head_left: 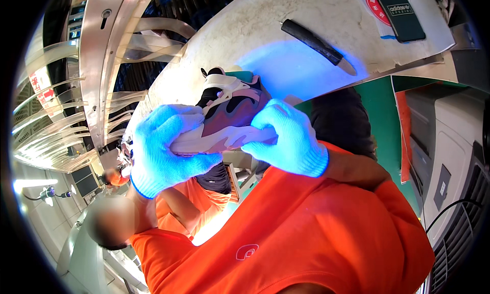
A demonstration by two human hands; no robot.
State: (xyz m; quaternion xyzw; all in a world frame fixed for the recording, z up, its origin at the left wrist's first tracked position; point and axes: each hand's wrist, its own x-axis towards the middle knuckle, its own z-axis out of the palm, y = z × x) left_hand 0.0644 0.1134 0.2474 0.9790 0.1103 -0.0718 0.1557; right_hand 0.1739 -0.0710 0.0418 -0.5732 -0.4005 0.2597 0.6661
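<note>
Sneaker (224,119) gripped at both ends, at the worktable's (214,46) near edge.
Gloved left hand (166,143) and right hand (292,138) hold the pale sole (219,140); uneven pressure could skew it against the upper (244,102), and a loose grip might drop it.

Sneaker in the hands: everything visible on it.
The sneaker has a layered black, pink and mauve upper with pale overlays, apparently fabric, and a thick, pale, rubbery-looking sole with a wavy sidewall. It is held side-on, sole toward the wearer, by the worktop's near edge. The left hand grips the sole's left end, the right hand its right end. Whether sole and upper are fully joined isn't clear.
</note>
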